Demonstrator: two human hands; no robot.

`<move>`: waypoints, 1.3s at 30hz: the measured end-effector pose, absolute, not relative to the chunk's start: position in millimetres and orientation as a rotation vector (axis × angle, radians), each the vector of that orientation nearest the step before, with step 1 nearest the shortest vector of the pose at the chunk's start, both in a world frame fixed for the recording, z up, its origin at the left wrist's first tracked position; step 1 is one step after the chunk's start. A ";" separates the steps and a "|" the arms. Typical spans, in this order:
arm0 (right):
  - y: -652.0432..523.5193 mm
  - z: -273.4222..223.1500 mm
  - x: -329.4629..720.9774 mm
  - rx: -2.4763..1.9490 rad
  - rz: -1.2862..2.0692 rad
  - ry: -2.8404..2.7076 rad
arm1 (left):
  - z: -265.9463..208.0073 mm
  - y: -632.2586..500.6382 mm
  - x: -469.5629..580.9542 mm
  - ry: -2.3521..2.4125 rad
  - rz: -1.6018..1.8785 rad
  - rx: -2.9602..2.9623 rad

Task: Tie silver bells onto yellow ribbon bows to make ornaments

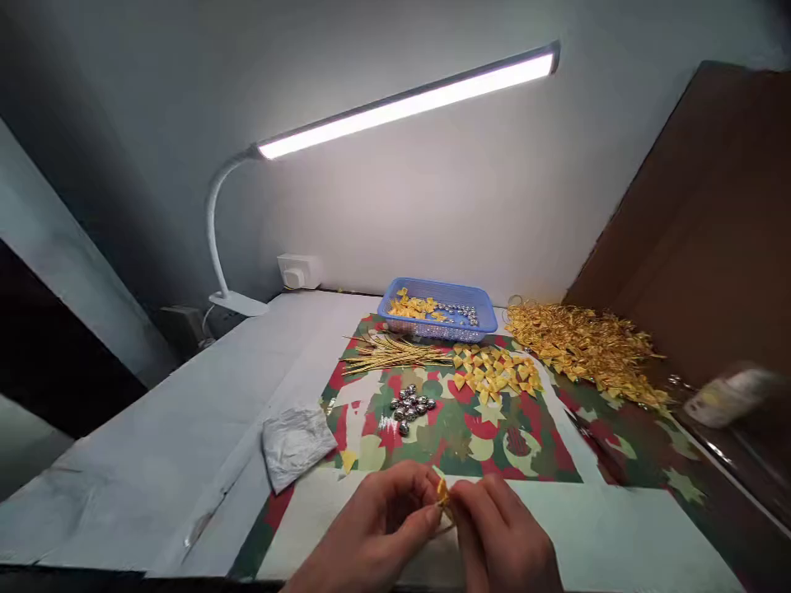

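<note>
L hand (383, 527) pinches 1 gold bow (442, 492); R hand (503, 531) curled agst it (grip hidden, can't tell).

A plain wall (408, 222) rises behind everything, grey toward the corners and brightest at 12 o'clock, beneath a lit LED bar lamp (408, 103) that slants upward toward 1 o'clock. Its white gooseneck (212, 218) curves down to a flat base (240, 305) at 9 o'clock, on the edge of the surface (203, 412), whose creased white covering spreads toward 8 o'clock. Nearer the centre, a small white box (300, 272) stands against the wall. A brown panel (704, 222) leans between 2 and 3 o'clock; a pale diagonal strip (67, 214) borders darkness at 9 o'clock.
</note>
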State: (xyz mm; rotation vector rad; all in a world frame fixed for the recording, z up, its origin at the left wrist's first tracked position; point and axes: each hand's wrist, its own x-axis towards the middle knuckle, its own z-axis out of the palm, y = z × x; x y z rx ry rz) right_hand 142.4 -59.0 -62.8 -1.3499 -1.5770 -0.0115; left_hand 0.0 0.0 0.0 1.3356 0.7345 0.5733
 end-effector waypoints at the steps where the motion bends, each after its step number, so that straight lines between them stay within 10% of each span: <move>1: -59.3 -62.8 143.8 -1.375 -0.065 -1.634 | -0.4 -1.1 -0.4 0.764 0.575 1.303; 27: -44.5 -54.5 157.1 -1.117 1.126 -0.593 | -25.0 -9.4 3.3 1.052 0.610 1.577; 39: -34.6 -67.0 185.2 -1.250 1.144 -0.806 | -13.0 -3.5 -2.1 1.010 0.565 1.090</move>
